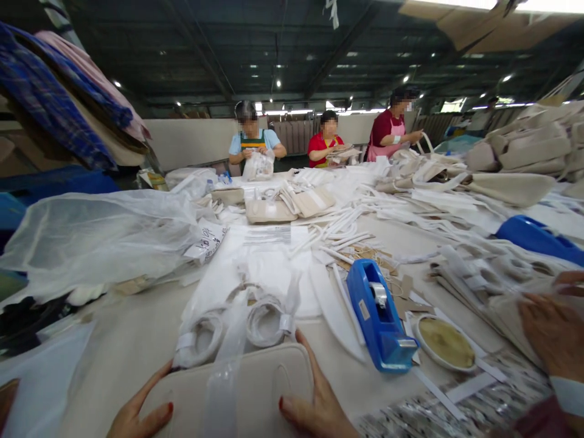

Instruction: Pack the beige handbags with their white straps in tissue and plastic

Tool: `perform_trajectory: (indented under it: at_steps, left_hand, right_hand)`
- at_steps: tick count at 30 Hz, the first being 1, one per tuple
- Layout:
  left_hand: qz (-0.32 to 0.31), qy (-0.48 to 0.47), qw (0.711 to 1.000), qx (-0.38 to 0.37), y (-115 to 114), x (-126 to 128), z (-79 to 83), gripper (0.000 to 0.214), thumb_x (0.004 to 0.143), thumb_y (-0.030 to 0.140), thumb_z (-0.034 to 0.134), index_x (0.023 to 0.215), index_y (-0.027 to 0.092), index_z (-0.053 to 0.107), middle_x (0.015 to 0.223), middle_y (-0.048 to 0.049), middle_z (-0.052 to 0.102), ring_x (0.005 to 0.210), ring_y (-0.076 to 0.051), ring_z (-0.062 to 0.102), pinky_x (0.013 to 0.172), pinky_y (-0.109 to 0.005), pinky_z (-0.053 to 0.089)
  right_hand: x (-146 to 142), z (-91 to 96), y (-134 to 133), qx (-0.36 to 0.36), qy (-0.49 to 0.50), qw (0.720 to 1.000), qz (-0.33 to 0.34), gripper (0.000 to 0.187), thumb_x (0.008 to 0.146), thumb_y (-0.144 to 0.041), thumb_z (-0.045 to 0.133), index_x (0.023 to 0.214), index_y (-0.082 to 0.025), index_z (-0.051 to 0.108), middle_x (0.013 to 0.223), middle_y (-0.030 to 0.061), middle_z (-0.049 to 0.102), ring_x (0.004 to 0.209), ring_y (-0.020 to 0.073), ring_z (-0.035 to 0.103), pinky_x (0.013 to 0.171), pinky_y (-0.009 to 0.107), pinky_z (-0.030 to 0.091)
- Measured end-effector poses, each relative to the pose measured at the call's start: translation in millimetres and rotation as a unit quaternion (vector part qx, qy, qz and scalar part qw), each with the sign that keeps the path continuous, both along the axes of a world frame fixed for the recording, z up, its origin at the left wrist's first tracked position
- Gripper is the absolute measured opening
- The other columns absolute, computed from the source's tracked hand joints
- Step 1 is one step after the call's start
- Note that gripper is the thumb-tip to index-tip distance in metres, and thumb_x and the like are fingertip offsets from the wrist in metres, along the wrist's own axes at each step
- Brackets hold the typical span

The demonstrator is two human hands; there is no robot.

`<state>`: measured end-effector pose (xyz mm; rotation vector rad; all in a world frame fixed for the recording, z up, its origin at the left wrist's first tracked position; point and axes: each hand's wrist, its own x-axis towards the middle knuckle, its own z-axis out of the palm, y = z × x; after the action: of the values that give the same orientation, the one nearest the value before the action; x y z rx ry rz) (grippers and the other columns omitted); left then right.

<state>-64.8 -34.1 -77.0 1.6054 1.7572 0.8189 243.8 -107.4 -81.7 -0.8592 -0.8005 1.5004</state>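
A beige handbag [260, 389] is held between my two hands at the bottom middle. My left hand [141, 407] grips its left end, thumb on the front face and fingers behind. On its right end, my right hand [319, 395] does the same. A translucent plastic strip [223, 389] runs down over the bag's front. Behind its top edge lie two coiled straps wrapped in clear film, a left coil [201, 337] and a right coil [265, 322]. White foam sheets [269, 267] lie beyond them.
Right of the bag stand a blue tape dispenser [378, 316] and a round dish [447, 342]. A co-worker's hands [552, 328] touch beige pieces at the right edge. Plastic bags [104, 237] lie left. Three people sit or stand across the table, behind piled bags and straps [337, 234].
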Motion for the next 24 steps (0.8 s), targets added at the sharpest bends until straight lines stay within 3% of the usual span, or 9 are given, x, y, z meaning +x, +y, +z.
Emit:
perform_trajectory:
  at_steps: [4, 7, 10, 12, 14, 16, 18, 21, 24]
  left_hand:
    - [-0.004, -0.013, 1.0, -0.002, -4, 25, -5.6, 0.052, 0.06, 0.049, 0.061, 0.107, 0.026, 0.06, 0.102, 0.0001, 0.066, 0.105, -0.031, 0.055, 0.09, -0.037, 0.048]
    - [0.004, -0.03, 1.0, 0.005, -6, 32, -8.9, 0.053, 0.061, 0.047, 0.062, 0.109, 0.026, 0.059, 0.103, 0.0006, 0.065, 0.105, -0.03, 0.056, 0.091, -0.036, 0.046]
    - [0.005, -0.056, 0.998, 0.009, -8, 32, -9.1, 0.056, 0.06, 0.048, 0.062, 0.111, 0.026, 0.059, 0.104, -0.0005, 0.066, 0.103, -0.03, 0.057, 0.09, -0.035, 0.047]
    - [0.0, -0.075, 0.997, 0.013, -9, 34, -8.3, 0.058, 0.06, 0.05, 0.062, 0.112, 0.025, 0.058, 0.104, -0.0014, 0.066, 0.102, -0.029, 0.058, 0.089, -0.035, 0.048]
    - [-0.006, -0.095, 0.995, 0.02, -10, 35, -8.1, 0.06, 0.06, 0.051, 0.062, 0.113, 0.024, 0.058, 0.105, -0.0022, 0.065, 0.102, -0.029, 0.057, 0.09, -0.035, 0.047]
    - [-0.016, -0.117, 0.993, 0.023, -11, 37, -9.2, 0.061, 0.059, 0.052, 0.063, 0.113, 0.023, 0.057, 0.106, -0.003, 0.065, 0.103, -0.03, 0.057, 0.091, -0.036, 0.046]
    - [-0.029, -0.142, 0.989, 0.021, -10, 37, -11.1, 0.063, 0.059, 0.051, 0.063, 0.115, 0.022, 0.056, 0.108, -0.0039, 0.064, 0.104, -0.029, 0.056, 0.093, -0.036, 0.045]
    - [-0.044, -0.173, 0.984, 0.02, -10, 36, -10.1, 0.065, 0.061, 0.049, 0.064, 0.119, 0.02, 0.053, 0.114, -0.0057, 0.061, 0.107, -0.029, 0.054, 0.096, -0.037, 0.043]
    - [-0.028, -0.144, 0.988, 0.049, -17, 37, 4.8, 0.07, 0.056, 0.047, 0.071, 0.117, 0.019, 0.054, 0.125, -0.0092, 0.053, 0.117, -0.031, 0.045, 0.103, -0.041, 0.033]
  right_hand:
    - [12, -8.5, -10, -0.056, 0.001, 0.998, 0.008, 0.111, 0.055, -0.053, 0.071, 0.139, -0.016, 0.007, 0.125, 0.011, 0.053, 0.11, 0.0276, 0.052, 0.091, 0.04, 0.043]
    - [20, -10.1, -8, -0.049, -0.034, 0.998, 0.038, 0.113, 0.053, -0.054, 0.071, 0.139, -0.015, 0.008, 0.123, 0.0121, 0.054, 0.105, 0.029, 0.056, 0.088, 0.042, 0.045]
    - [40, 1.4, 5, -0.039, -0.206, 0.978, -0.016, 0.086, 0.059, -0.056, 0.066, 0.132, -0.021, 0.034, 0.129, 0.0101, 0.05, 0.114, 0.0296, 0.049, 0.095, 0.043, 0.039]
    - [57, 5.1, 22, -0.029, -0.388, 0.914, -0.116, 0.06, 0.07, -0.054, 0.056, 0.12, -0.021, 0.05, 0.132, 0.0088, 0.046, 0.124, 0.0278, 0.038, 0.104, 0.043, 0.03]
    - [73, -1.9, 41, -0.012, -0.54, 0.819, -0.194, 0.049, 0.074, -0.045, 0.05, 0.115, -0.018, 0.053, 0.13, 0.0114, 0.048, 0.125, 0.0278, 0.037, 0.105, 0.045, 0.027]
    - [84, -16.4, 57, 0.016, -0.642, 0.735, -0.217, 0.046, 0.071, -0.031, 0.049, 0.114, -0.014, 0.054, 0.121, 0.0156, 0.055, 0.118, 0.0304, 0.045, 0.102, 0.047, 0.033]
    - [92, -26.8, 67, 0.027, -0.685, 0.696, -0.213, 0.046, 0.069, -0.022, 0.043, 0.112, -0.009, 0.055, 0.112, 0.0199, 0.059, 0.108, 0.0327, 0.054, 0.094, 0.048, 0.04]
    - [97, -12.9, 65, 0.013, -0.672, 0.705, -0.226, 0.048, 0.076, -0.023, 0.034, 0.118, -0.005, 0.051, 0.112, 0.0237, 0.058, 0.103, 0.0347, 0.057, 0.087, 0.051, 0.044]
    - [83, 29.6, 48, 0.004, -0.636, 0.732, -0.245, 0.055, 0.083, -0.039, 0.034, 0.13, -0.011, 0.038, 0.122, 0.0194, 0.053, 0.11, 0.0347, 0.051, 0.089, 0.051, 0.042]
